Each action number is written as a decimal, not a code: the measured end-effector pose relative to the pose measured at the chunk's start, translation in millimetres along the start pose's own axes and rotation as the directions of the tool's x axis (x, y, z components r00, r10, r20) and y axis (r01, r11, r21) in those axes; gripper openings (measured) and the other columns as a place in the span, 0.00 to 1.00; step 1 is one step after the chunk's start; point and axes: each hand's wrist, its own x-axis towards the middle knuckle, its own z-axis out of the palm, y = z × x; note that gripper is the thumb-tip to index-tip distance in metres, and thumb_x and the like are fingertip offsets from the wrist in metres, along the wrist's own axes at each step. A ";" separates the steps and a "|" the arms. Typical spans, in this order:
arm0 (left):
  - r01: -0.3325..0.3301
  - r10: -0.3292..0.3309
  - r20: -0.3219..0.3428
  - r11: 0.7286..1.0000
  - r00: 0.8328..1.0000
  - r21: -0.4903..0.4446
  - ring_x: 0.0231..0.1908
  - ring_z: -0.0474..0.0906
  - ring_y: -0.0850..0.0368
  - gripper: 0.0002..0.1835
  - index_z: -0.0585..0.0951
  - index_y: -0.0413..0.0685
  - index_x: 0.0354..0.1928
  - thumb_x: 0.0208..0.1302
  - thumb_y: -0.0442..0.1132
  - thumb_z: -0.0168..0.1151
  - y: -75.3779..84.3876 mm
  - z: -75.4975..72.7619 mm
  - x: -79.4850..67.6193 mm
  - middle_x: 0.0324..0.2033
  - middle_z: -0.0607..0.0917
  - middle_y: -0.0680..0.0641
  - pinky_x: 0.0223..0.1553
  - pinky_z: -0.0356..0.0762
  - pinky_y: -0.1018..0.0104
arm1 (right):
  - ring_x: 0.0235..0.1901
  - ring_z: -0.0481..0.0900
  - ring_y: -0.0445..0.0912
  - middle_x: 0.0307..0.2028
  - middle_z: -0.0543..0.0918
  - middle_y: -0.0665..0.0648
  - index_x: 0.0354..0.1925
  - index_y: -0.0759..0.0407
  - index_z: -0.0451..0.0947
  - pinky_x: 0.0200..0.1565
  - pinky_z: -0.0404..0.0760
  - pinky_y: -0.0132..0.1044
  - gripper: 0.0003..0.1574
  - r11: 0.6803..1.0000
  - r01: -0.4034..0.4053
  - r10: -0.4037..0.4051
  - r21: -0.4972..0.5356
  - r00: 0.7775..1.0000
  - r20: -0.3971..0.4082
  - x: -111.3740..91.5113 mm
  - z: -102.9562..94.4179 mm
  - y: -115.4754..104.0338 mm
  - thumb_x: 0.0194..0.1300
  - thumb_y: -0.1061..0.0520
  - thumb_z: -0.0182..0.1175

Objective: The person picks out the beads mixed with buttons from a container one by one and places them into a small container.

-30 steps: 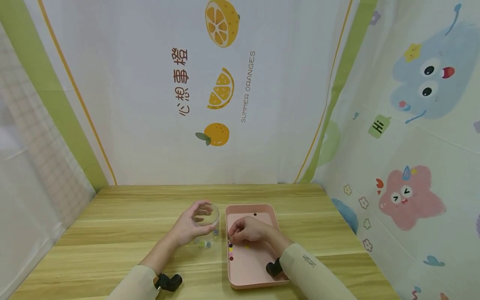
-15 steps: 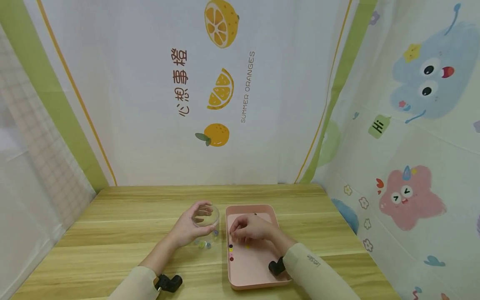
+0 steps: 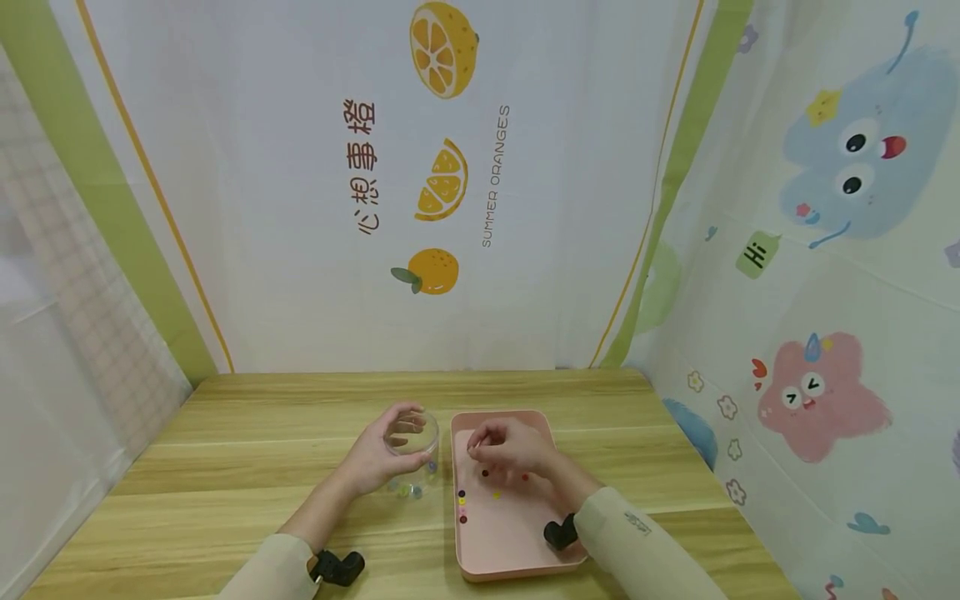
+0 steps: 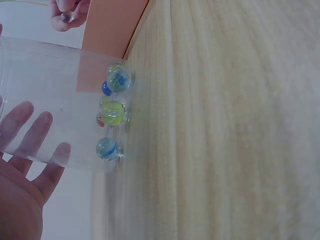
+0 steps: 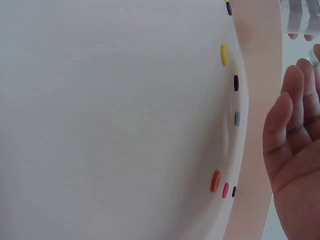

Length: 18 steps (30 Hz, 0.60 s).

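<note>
My left hand [image 3: 375, 452] grips a clear plastic jar [image 4: 50, 70], its fingers spread round the wall. Several glass marbles [image 4: 113, 113], blue, yellow-green and one orange, lie at the jar's bottom. Over the pink tray [image 3: 517, 546], to the right, my right hand [image 3: 516, 446] is raised, pinching a clear glass marble [image 4: 66, 18] between thumb and fingertips. Small coloured discs like buttons lie inside the tray. A dark one [image 3: 485, 473] and a red one [image 3: 525, 477] show just below the right hand.
Against the tray's left wall runs a short column of black, yellow, pink and dark red discs, with the yellow disc [image 3: 462, 501] among them. Another yellow disc [image 3: 497, 495] lies nearer the middle. Wooden tabletop [image 3: 262, 467] surrounds jar and tray, and a printed curtain [image 3: 300, 317] hangs behind.
My right hand has risen and shifted right, away from the tray's left wall. The dark and red discs beneath it have come into view. My left hand and the jar have stayed put.
</note>
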 end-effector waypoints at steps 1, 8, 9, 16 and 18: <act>0.000 0.000 -0.001 1.000 1.000 -0.001 0.69 0.76 0.25 0.39 0.71 0.47 0.74 0.66 0.41 0.80 -0.1 0.2 -0.1 0.65 0.83 0.35 0.68 0.76 0.28 | 0.28 0.85 0.45 0.33 0.87 0.49 0.47 0.53 0.88 0.27 0.83 0.38 0.11 1.000 0.016 -0.016 0.008 1.000 -0.007 -0.1 -0.8 0.0 0.74 0.49 0.72; 0.003 -0.003 -0.010 1.000 1.000 0.012 0.68 0.78 0.29 0.38 0.72 0.51 0.74 0.66 0.41 0.80 0.3 0.6 -0.2 0.64 0.83 0.36 0.68 0.77 0.30 | 0.28 0.82 0.45 0.31 0.85 0.50 0.48 0.56 0.87 0.28 0.83 0.41 0.11 0.996 0.081 -0.080 0.023 0.996 -0.043 -0.2 -6.0 -1.1 0.75 0.51 0.71; 0.003 -0.003 -0.009 1.000 1.000 0.009 0.68 0.78 0.28 0.38 0.72 0.50 0.74 0.66 0.40 0.80 0.3 0.6 -0.2 0.64 0.83 0.36 0.68 0.77 0.30 | 0.28 0.82 0.45 0.32 0.85 0.50 0.48 0.56 0.87 0.28 0.83 0.41 0.11 0.997 0.079 -0.078 0.022 0.996 -0.047 -0.2 -6.6 -1.5 0.75 0.51 0.71; 0.001 -0.001 -0.002 1.000 1.000 -0.005 0.69 0.75 0.23 0.39 0.71 0.45 0.75 0.65 0.40 0.80 -0.5 0.4 -0.2 0.64 0.83 0.36 0.68 0.76 0.29 | 0.30 0.82 0.47 0.33 0.85 0.49 0.51 0.52 0.87 0.33 0.83 0.43 0.14 0.998 0.063 -0.061 0.019 0.994 -0.089 -0.6 -11.7 -6.6 0.75 0.46 0.71; 0.002 -0.002 -0.004 1.000 1.000 -0.001 0.69 0.76 0.25 0.39 0.71 0.47 0.74 0.66 0.40 0.80 -0.3 0.3 -0.1 0.65 0.83 0.35 0.68 0.77 0.29 | 0.31 0.82 0.48 0.34 0.85 0.49 0.51 0.50 0.87 0.33 0.82 0.44 0.14 0.998 0.056 -0.054 0.017 0.994 -0.096 -0.9 -13.7 -8.6 0.75 0.45 0.71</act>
